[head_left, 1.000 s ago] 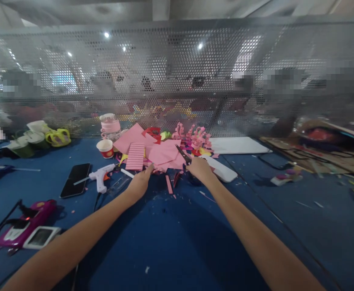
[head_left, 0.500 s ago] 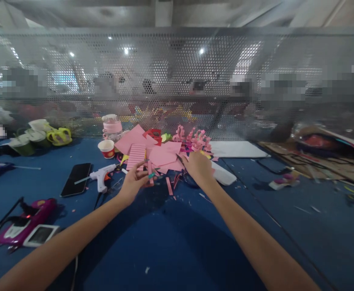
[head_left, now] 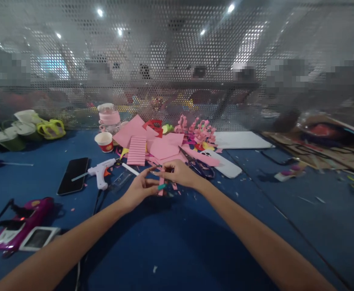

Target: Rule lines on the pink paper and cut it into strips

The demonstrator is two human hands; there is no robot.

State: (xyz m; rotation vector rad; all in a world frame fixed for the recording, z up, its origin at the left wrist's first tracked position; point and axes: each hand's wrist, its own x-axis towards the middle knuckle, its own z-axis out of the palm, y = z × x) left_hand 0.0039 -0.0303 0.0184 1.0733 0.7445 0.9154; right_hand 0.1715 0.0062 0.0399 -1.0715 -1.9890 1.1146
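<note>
Head view: the right hand point(head_left: 181, 173) has left the scissors point(head_left: 195, 161) on the tabletop point(head_left: 195, 242) and joined the left hand point(head_left: 140, 188); both now pinch a pink paper strip point(head_left: 161, 186) just before the paper pile point(head_left: 161, 147), so handling replaces cutting.

A narrow pink paper strip point(head_left: 161, 186) hangs upright, pinched at its top above the blue tabletop point(head_left: 177, 242).
</note>
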